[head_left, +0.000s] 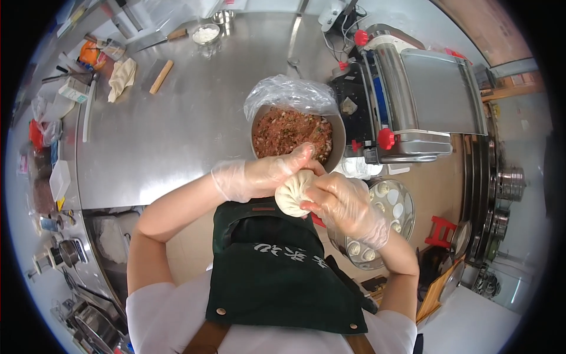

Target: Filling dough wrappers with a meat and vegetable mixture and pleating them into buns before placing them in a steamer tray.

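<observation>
Between my two gloved hands is a pale, round stuffed bun [290, 194] with pleats gathered toward its top. My left hand [272, 172] cups it from behind and the left, thumb raised along its upper side. The fingers of my right hand [342, 203] are bent and pinch the pleated dough at the bun's right side. Just beyond my hands stands a metal bowl [338, 137] of reddish minced meat filling [290, 131], with crumpled clear plastic film [289, 94] over its far rim. The bun's underside and some of my left fingers are hidden.
A steel worktop [159, 135] stretches left, carrying a wooden-handled scraper [160, 76], a cloth [122, 78], a knife [171, 36] and a small bowl of white powder [206, 34]. A dough roller machine [407, 88] stands right. Below it, a round tray [411, 203] holds several buns.
</observation>
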A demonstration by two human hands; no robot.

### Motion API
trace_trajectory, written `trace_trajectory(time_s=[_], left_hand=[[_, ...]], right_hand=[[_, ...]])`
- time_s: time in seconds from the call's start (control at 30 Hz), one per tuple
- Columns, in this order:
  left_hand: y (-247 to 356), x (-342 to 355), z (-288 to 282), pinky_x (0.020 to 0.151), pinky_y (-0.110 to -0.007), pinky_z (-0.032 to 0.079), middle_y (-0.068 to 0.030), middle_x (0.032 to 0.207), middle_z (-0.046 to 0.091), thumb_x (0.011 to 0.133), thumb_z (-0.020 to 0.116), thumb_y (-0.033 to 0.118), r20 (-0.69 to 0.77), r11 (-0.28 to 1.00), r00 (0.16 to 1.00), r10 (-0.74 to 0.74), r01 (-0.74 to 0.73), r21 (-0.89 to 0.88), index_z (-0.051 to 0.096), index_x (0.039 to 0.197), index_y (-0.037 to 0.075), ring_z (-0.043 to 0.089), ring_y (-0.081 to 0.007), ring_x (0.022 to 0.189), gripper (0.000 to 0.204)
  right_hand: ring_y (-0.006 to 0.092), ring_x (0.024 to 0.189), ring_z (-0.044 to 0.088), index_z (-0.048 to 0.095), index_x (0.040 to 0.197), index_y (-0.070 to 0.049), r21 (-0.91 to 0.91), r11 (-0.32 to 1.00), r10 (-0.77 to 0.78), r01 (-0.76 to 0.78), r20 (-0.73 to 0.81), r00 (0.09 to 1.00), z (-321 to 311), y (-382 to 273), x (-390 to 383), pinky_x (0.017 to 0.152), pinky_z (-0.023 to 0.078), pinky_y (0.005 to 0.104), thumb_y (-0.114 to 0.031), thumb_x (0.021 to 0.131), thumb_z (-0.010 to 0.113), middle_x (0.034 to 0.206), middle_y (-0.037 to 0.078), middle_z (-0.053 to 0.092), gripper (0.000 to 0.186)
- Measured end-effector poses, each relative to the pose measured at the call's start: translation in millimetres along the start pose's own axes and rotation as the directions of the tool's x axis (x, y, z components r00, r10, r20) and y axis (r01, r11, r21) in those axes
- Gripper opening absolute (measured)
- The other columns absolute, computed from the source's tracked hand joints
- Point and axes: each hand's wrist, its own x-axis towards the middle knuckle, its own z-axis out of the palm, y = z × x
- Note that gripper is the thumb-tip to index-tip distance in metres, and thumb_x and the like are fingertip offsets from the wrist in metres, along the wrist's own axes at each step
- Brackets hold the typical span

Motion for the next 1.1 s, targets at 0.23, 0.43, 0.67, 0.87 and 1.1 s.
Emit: trace_trajectory(time_s=[0.23,0.43,0.67,0.87,1.1], left_hand=[[-48.1,5.2,22.2,0.103,-0.039,0.046,-0.0144,0.125,0.059,0.092,0.034,0.075,-0.454,0.791,0.65,0.61,-0.535,0.297,0.053,0.127,0.0,0.057,-0.0224,0.118,0.085],[-68.8,-17.0,17.1,0.104,-0.042,0.045,-0.0187,0.132,0.053,0.093,0.044,0.07,-0.459,0.606,0.409,0.789,-0.645,0.466,0.048,0.129,-0.001,0.056,-0.0274,0.119,0.08],[-142.7,-111.7,-56.6,0.102,-0.035,0.047,-0.0092,0.123,0.061,0.097,0.032,0.07,-0.279,0.968,0.96,0.022,-0.091,-0.235,0.054,0.13,0.001,0.058,-0.0169,0.116,0.079],[-199.8,-166.8,-96.5,0.112,-0.04,0.039,-0.0133,0.14,0.051,0.099,0.023,0.067,-0.488,0.803,0.867,0.104,-0.363,-0.473,0.044,0.14,0.001,0.05,-0.0228,0.13,0.081],[-183.3,-160.4,-175.6,0.122,-0.043,0.016,-0.0168,0.162,0.021,0.094,0.026,0.074,-0.669,0.85,0.544,0.506,-0.443,0.283,0.012,0.157,0.002,0.018,-0.0295,0.151,0.096]], right_hand=[[0.0186,0.07,0.063,0.065,0.104,-0.001,0.024,0.986,0.166,-0.166,-0.274,0.947,38.5,-3.3,-9.2,0.054,0.052,0.0308,-0.003,0.071,0.083,0.094,0.009,0.062,0.037],[0.018,0.067,0.061,0.066,0.106,-0.005,0.208,0.858,0.508,-0.47,-0.478,0.716,90.2,-41.7,13.5,0.055,0.05,0.0297,-0.005,0.076,0.083,0.095,0.009,0.064,0.034],[0.029,0.08,0.065,0.061,0.106,-0.011,0.048,0.953,0.302,-0.299,-0.068,0.951,189.5,-64.2,-32.7,0.065,0.053,0.0383,-0.006,0.071,0.082,0.098,0.008,0.061,0.041],[0.0351,0.118,0.055,0.052,0.131,-0.007,0.303,0.774,0.592,-0.555,-0.035,0.805,284.3,-84.7,18.0,0.096,0.048,0.0434,-0.007,0.066,0.088,0.125,0.015,0.056,0.074],[0.0367,0.125,0.053,0.047,0.137,-0.001,0.414,0.652,0.691,-0.635,0.021,0.722,363.2,1.1,16.8,0.103,0.045,0.0426,-0.008,0.065,0.088,0.134,0.021,0.054,0.084]])
